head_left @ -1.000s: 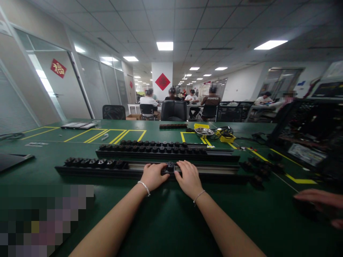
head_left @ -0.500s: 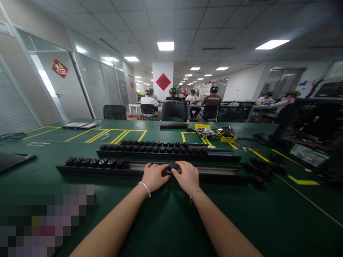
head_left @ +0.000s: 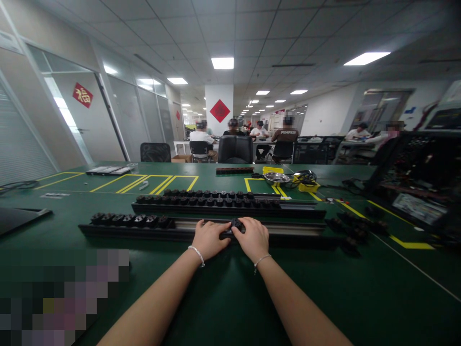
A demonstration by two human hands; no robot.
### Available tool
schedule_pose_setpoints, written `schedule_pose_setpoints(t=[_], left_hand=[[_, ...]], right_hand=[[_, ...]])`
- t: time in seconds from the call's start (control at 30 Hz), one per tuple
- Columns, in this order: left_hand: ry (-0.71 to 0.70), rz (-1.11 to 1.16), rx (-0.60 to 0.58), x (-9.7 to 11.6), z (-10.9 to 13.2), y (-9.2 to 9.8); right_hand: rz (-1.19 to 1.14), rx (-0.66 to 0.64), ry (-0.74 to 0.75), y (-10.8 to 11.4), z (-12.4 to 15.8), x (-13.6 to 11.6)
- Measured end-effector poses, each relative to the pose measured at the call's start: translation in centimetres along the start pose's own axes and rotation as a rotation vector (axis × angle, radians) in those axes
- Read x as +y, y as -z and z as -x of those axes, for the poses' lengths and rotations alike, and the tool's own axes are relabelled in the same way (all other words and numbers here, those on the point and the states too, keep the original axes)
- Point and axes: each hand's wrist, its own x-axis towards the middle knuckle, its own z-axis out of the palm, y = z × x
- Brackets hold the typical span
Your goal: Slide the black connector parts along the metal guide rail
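A long black track rail (head_left: 284,227) lies across the table in front of me. My right hand (head_left: 254,234) pinches a small black socket module (head_left: 236,222) over the rail's channel, thumb on the near side and fingers curled behind. Just to its left, my left hand (head_left: 211,238) is wrapped over the rail, its index fingertip against the module and its thumb low on the rail's front. A row of similar black modules (head_left: 127,219) sits in the rail's left end. Whether the held module is seated in the channel is hidden by my fingers.
Behind stand more rails (head_left: 230,207) filled with modules. Loose black modules (head_left: 355,229) lie in a heap at the right, beside a dark open-frame rack (head_left: 414,178). A metal bowl (head_left: 276,178) and yellow trays sit farther back. People work at distant tables.
My left index finger has come up closer against the module. The right hand keeps its pinch, and the module has barely moved. The whole view has shifted slightly.
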Motion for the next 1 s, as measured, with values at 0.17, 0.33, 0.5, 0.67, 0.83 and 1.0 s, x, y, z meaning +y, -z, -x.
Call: schedule_pose_setpoints(t=[0.17, 0.33, 0.5, 0.67, 0.83, 1.0], left_hand=[[-0.022, -0.042, 0.002, 0.01, 0.08, -0.17], [-0.042, -0.081, 0.018, -0.03, 0.20, -0.38], [-0.055, -0.116, 0.018, 0.10, 0.34, -0.22], [-0.042, -0.114, 0.029, 0.40, 0.53, 0.07], [-0.035, -0.109, 0.050, 0.62, 0.70, 0.15], [-0.020, -0.112, 0.089, 0.51, 0.72, -0.06]], right_hand=[[0.006, 0.017, -0.007, -0.01, 0.02, -0.04], [0.010, 0.028, -0.009, 0.00, 0.11, -0.12], [0.016, 0.053, -0.010, -0.20, 0.14, 0.08], [0.027, 0.062, -0.004, -0.34, 0.14, 0.28], [0.029, 0.061, 0.003, -0.40, 0.13, 0.41], [0.030, 0.072, -0.003, -0.37, 0.14, 0.48]])
